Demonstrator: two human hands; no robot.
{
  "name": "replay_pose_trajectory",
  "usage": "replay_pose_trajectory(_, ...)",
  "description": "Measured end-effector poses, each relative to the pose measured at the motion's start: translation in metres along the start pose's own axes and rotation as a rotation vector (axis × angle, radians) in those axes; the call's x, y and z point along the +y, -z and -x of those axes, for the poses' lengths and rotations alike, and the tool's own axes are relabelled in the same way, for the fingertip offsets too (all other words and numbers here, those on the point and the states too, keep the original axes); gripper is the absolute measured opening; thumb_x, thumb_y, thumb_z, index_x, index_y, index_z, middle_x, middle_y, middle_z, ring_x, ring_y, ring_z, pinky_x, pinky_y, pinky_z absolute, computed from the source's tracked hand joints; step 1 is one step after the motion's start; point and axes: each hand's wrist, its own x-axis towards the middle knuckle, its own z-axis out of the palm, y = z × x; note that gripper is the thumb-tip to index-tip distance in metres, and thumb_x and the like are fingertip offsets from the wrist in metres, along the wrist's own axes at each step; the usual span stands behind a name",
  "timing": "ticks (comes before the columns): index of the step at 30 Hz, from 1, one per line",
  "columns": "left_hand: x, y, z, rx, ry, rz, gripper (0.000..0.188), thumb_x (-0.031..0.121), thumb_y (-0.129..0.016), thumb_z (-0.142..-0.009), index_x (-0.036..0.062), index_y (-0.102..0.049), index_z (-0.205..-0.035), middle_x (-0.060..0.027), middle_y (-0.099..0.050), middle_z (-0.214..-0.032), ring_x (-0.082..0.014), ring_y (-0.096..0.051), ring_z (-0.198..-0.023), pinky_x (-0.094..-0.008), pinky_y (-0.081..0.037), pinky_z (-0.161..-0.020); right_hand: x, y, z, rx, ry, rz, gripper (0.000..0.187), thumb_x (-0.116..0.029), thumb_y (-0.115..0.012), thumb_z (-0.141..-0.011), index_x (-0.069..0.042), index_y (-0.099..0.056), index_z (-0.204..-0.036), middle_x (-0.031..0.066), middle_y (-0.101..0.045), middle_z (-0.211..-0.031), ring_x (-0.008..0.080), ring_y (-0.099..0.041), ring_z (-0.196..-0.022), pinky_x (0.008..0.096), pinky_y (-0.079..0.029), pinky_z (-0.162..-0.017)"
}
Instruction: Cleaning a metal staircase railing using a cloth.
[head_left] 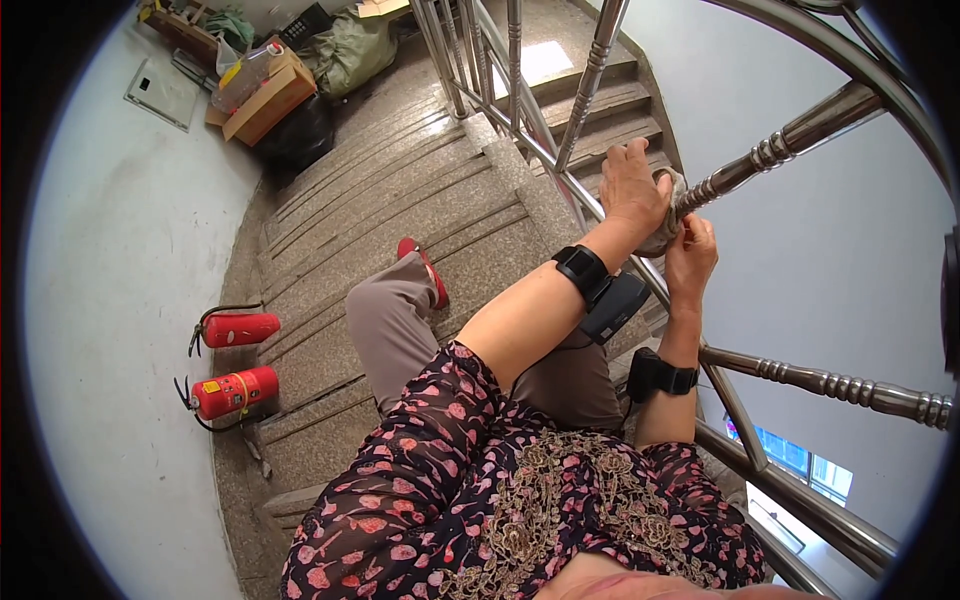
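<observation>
A greyish cloth (656,240) is wrapped around the lower part of a shiny metal baluster (735,178) of the stair railing. My left hand (632,190) reaches across from the left, fingers bent, its thumb pressing the cloth against the post. On the other side, my right hand (690,258) pinches the cloth just below the baluster. Part of the cloth is hidden behind my fingers. Black straps with small boxes sit on both my forearms.
Terrazzo stairs (400,190) lie under my feet. Two red fire extinguishers (236,392) stand by the left wall. An open cardboard box (265,100), a black bag (300,140) and a green sack (350,55) fill the far left corner. A lower metal rail (735,425) runs along the right.
</observation>
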Motion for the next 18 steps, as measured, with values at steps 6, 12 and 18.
replay_pose_trajectory(6,-0.011,-0.003,-0.006,-0.260,0.035,0.023,0.028,0.031,-0.058,-0.088,0.0046,-0.066,-0.091,-0.0211,-0.065,-0.087,-0.0400,-0.063,-0.085,-0.0461,-0.049,-0.076,0.003,-0.003,0.002,-0.038,0.071,-0.094,0.008,0.005,-0.053,-0.084,0.002,-0.056,-0.090,0.0127,-0.056,-0.080,0.0210,-0.056,-0.070,0.0298,-0.045,-0.065)
replay_pose_trajectory(12,-0.014,-0.010,-0.004,-0.210,-0.062,0.072,0.039,0.033,-0.049,-0.092,0.0018,-0.067,-0.077,-0.0226,-0.064,-0.078,-0.0424,-0.062,-0.081,-0.0469,-0.049,-0.072,0.018,-0.002,0.006,-0.224,-0.143,-0.278,0.024,0.004,-0.054,-0.085,0.003,-0.056,-0.109,0.0108,-0.062,-0.095,0.0149,-0.060,-0.083,0.0279,-0.048,-0.073)
replay_pose_trajectory(18,-0.024,-0.010,-0.007,-0.339,-0.038,0.260,0.045,0.036,-0.045,-0.095,-0.0010,-0.064,-0.079,-0.0238,-0.063,-0.075,-0.0419,-0.062,-0.077,-0.0438,-0.047,-0.069,0.020,-0.004,0.010,-0.337,-0.250,-0.514,0.033,-0.005,-0.056,-0.091,0.007,-0.054,-0.122,0.0122,-0.065,-0.110,0.0155,-0.062,-0.096,0.0296,-0.050,-0.084)
